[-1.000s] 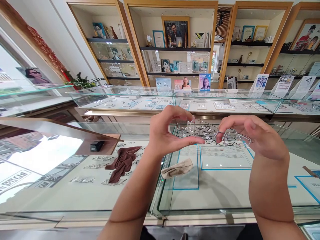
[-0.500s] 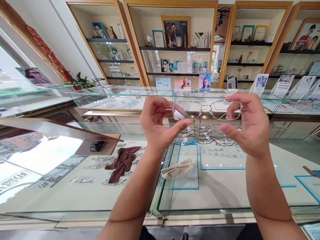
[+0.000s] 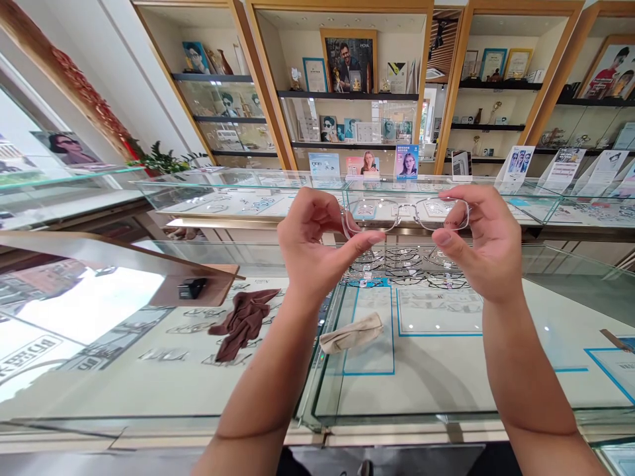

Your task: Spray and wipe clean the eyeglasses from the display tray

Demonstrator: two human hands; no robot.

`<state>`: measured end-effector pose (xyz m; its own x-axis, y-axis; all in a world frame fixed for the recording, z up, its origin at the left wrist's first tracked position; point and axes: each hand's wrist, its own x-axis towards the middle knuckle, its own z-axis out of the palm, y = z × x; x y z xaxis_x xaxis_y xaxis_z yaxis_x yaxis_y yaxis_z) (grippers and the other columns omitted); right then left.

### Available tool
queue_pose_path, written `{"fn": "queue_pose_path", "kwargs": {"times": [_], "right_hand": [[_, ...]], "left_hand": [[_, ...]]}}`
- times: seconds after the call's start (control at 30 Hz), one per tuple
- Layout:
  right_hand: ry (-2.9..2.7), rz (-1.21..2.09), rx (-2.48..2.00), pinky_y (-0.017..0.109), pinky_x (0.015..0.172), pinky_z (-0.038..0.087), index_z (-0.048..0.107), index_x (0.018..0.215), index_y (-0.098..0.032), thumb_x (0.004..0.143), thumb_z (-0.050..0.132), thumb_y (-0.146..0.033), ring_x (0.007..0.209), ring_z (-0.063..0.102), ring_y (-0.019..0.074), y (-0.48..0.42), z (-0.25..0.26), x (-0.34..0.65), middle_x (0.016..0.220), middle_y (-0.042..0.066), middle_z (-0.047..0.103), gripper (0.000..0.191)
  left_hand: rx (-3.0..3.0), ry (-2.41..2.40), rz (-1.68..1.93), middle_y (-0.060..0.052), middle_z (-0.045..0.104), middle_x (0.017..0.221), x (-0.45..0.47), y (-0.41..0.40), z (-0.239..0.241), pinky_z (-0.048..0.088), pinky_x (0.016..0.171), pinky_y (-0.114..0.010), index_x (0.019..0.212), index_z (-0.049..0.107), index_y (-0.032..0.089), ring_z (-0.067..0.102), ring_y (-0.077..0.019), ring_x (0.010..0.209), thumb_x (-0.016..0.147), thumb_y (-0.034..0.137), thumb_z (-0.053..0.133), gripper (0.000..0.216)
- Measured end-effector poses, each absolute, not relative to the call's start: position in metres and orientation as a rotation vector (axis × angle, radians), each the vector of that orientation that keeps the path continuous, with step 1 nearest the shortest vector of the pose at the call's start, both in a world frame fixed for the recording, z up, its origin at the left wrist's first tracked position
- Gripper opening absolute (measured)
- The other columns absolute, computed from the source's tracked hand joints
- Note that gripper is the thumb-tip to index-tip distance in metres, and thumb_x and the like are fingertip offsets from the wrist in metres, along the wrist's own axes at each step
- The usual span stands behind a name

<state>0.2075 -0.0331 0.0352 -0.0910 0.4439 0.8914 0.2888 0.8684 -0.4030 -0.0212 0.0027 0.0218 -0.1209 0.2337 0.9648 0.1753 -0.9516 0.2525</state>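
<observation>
A pair of thin metal-rimmed eyeglasses (image 3: pixel 407 206) is held up in front of me, level, above the glass counter. My left hand (image 3: pixel 317 248) grips its left side, with curled fingers at the outer rim and the thumb stretched below the lens. On the other side my right hand (image 3: pixel 489 241) holds the right end, index finger along the top of the rim and thumb under the lens. The temples are mostly hidden by my hands. Below lie a folded beige cloth (image 3: pixel 352 332) and a crumpled brown cloth (image 3: pixel 245 320), both on the counter glass.
Rows of eyeglass frames (image 3: pixel 407 268) show in the glass display counter (image 3: pixel 426 390). At left a mirror (image 3: pixel 74 304) with a wooden edge leans over the counter, a small black object (image 3: pixel 192 288) on it. Behind stand another glass case (image 3: pixel 238 205) and wooden shelves (image 3: pixel 350 97).
My right hand has shifted slightly left, and the right side of the eyeglasses has moved with it, now a little turned. My left hand stays nearly in place. Both cloths lie as before.
</observation>
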Motion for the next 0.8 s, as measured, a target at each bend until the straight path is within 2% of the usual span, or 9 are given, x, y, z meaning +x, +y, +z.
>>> {"fn": "queue_pose_path", "kwargs": {"times": [0.17,0.3,0.4,0.53,0.6,0.7,0.8], "right_hand": [[-1.705,0.206,-0.561,0.03,0.061,0.056,0.07,0.109,-0.03,0.082,0.085,-0.052,0.065,0.054,0.011,-0.033,0.036,0.207,0.094,-0.002,0.065,0.038],[-1.71,0.23,-0.545,0.028,0.061,0.055,0.072,0.107,-0.028,0.082,0.085,-0.051,0.064,0.054,0.0094,-0.032,0.036,0.206,0.095,-0.002,0.067,0.036],[-1.683,0.199,-0.515,0.028,0.061,0.055,0.072,0.106,-0.028,0.083,0.085,-0.05,0.063,0.054,0.0092,-0.032,0.036,0.205,0.099,-0.001,0.069,0.035],[-1.65,0.15,-0.522,0.03,0.062,0.055,0.072,0.108,-0.028,0.084,0.084,-0.052,0.067,0.057,0.0116,-0.031,0.035,0.205,0.092,-0.002,0.067,0.036],[-1.641,0.147,-0.531,0.031,0.063,0.055,0.072,0.108,-0.029,0.083,0.083,-0.053,0.068,0.058,0.0129,-0.03,0.035,0.205,0.088,-0.002,0.065,0.037],[-1.635,0.162,-0.525,0.033,0.064,0.055,0.072,0.108,-0.029,0.084,0.083,-0.055,0.069,0.058,0.0137,-0.027,0.034,0.206,0.088,-0.001,0.066,0.037],[-1.632,0.166,-0.54,0.033,0.065,0.056,0.071,0.108,-0.028,0.084,0.081,-0.058,0.069,0.059,0.0144,-0.025,0.034,0.207,0.087,0.0,0.066,0.039]], "left_hand": [[2.086,0.382,2.297,0.009,0.051,0.061,-0.023,0.003,0.026,0.042,0.041,-0.023,0.078,0.052,0.024,0.055,-0.0081,0.05,0.064,0.039,0.098,0.051],[2.1,0.389,2.262,0.009,0.052,0.064,-0.026,0.006,0.023,0.045,0.045,-0.023,0.081,0.052,0.024,0.056,-0.0083,0.052,0.063,0.042,0.099,0.054],[2.113,0.424,2.223,0.006,0.06,0.072,-0.029,0.008,0.02,0.049,0.05,-0.025,0.087,0.055,0.025,0.066,-0.0123,0.064,0.068,0.046,0.096,0.05],[2.102,0.342,2.312,-0.002,0.068,0.087,-0.031,0.01,0.022,0.053,0.058,-0.03,0.091,0.062,0.025,0.072,-0.0186,0.085,0.087,0.052,0.077,0.031],[2.054,0.308,2.455,-0.003,0.065,0.082,-0.031,0.009,0.025,0.052,0.06,-0.032,0.085,0.064,0.026,0.067,-0.018,0.08,0.092,0.046,0.072,0.023],[2.013,0.346,2.622,0.0,0.057,0.07,-0.032,0.008,0.03,0.046,0.057,-0.033,0.077,0.063,0.026,0.055,-0.0153,0.066,0.09,0.037,0.074,0.02],[2.054,0.378,2.641,0.001,0.058,0.067,-0.033,0.009,0.031,0.045,0.055,-0.032,0.077,0.066,0.026,0.055,-0.0142,0.063,0.088,0.032,0.076,0.016]]}}
